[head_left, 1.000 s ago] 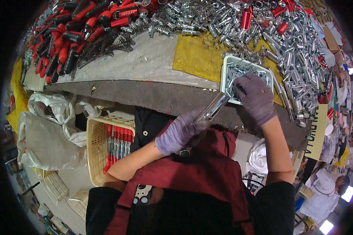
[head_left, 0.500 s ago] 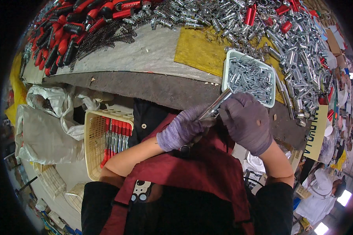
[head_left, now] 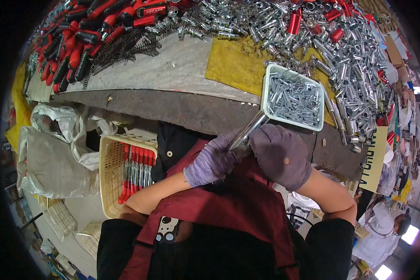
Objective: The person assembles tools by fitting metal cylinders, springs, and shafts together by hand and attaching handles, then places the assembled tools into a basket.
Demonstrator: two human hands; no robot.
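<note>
My gloved left hand (head_left: 210, 161) is wrapped round a shiny chrome metal tube (head_left: 249, 129), which slants up and to the right from its fingers. Close against the tube, my gloved right hand (head_left: 282, 156) has its fingers curled inward; whatever they grip is hidden beneath the glove. Just beyond the tube's far end stands a pale plastic tray (head_left: 264, 93) full of small grey metal pins (head_left: 294, 100).
Red and black handles (head_left: 72, 51), dark springs (head_left: 119, 53) and loose chrome parts (head_left: 354, 79) are heaped across the bench. A cream basket (head_left: 106, 168) with red-ended rods (head_left: 137, 163) stands left. A person in white (head_left: 378, 224) is at far right.
Both hands have shifted slightly left and nearer my body, with the tube. My right hand has come down and its fingers now sit lower beside the tube.
</note>
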